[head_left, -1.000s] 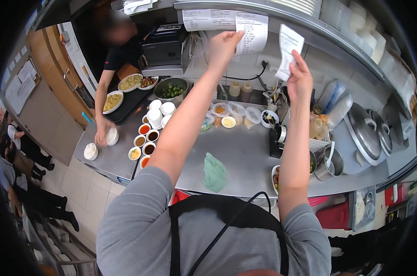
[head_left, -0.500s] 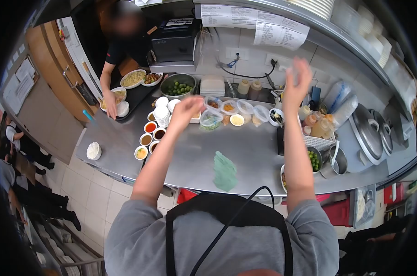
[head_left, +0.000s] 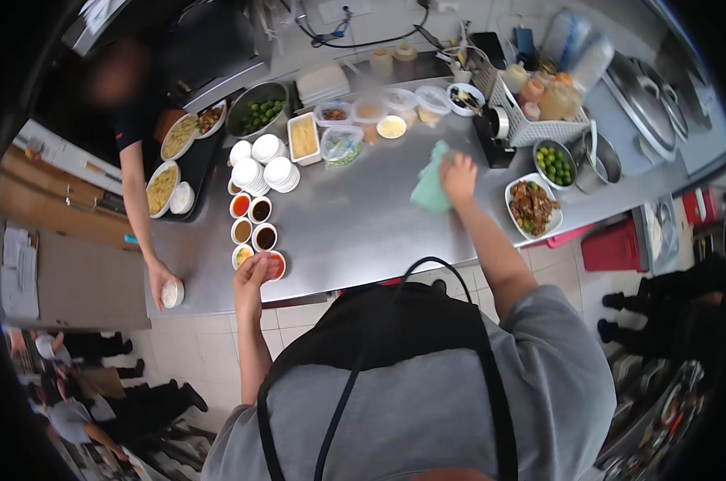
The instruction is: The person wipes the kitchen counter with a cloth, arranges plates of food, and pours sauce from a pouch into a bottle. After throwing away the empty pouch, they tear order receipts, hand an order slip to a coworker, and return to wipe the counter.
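Observation:
My right hand (head_left: 459,178) lies on the right part of a crumpled green cloth (head_left: 433,186) on the steel counter (head_left: 339,232), its fingers bent onto it. At the counter's front edge, my left hand (head_left: 253,273) is beside a small cup of red sauce (head_left: 275,266), fingers curled together; whether it grips anything is hidden. Several sauce cups, one with dark sauce (head_left: 264,236), stand in two rows behind that hand. Stacked white lids (head_left: 251,175) are farther back. A square dish of browned food (head_left: 531,207) sits right of my right hand.
A co-worker's hand (head_left: 161,280) holds a white bowl (head_left: 171,293) at the left corner. A black tray (head_left: 196,178) carries oval dishes. Limes fill a steel bowl (head_left: 239,120). A white basket (head_left: 531,128) of bottles and a steel pot (head_left: 607,167) stand at the right.
Both my hands have come down from the receipts to the counter, the right onto the green cloth, the left beside the sauce cups. The co-worker's hand has moved to the left bowl. The view has shifted.

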### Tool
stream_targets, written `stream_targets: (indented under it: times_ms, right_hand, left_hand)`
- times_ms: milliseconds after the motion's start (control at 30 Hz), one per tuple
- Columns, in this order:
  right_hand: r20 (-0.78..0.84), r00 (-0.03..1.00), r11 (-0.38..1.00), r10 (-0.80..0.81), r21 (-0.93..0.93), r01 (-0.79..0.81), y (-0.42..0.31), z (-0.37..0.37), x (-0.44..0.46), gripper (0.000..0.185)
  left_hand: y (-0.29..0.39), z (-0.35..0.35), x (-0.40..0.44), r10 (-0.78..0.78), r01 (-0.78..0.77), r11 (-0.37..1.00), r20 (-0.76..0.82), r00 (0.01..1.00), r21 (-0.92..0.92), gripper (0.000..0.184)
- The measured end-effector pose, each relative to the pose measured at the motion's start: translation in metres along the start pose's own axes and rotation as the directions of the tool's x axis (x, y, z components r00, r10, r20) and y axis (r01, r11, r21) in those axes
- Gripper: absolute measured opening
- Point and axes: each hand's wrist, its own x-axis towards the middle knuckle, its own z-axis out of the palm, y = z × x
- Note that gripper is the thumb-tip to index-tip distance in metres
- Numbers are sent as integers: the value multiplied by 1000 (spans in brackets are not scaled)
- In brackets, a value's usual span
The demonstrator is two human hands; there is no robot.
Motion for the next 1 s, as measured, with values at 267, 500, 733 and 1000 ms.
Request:
stream_targets:
  times_ms: [267,500,733,1000]
  right_hand:
    - [242,970,969,14,235,-73,-90,18,3,73]
    - [154,638,585,-754,600,547,-176,-84,-104,48]
    - [291,888,894,-355,383,232,-39,-98,-122,36]
    - [242,960,940,-142,336,54,110,-133,-175,36]
  left_hand:
    - [0,6,11,39,-45,998,116,993,53,26]
    - [-13,95,44,82,-109,993,455,887,33,25]
    - [-42,239,85,43,-96,994,648,761,47,30]
    - [-58,414,73,-23,-73,993,771,636,90,44]
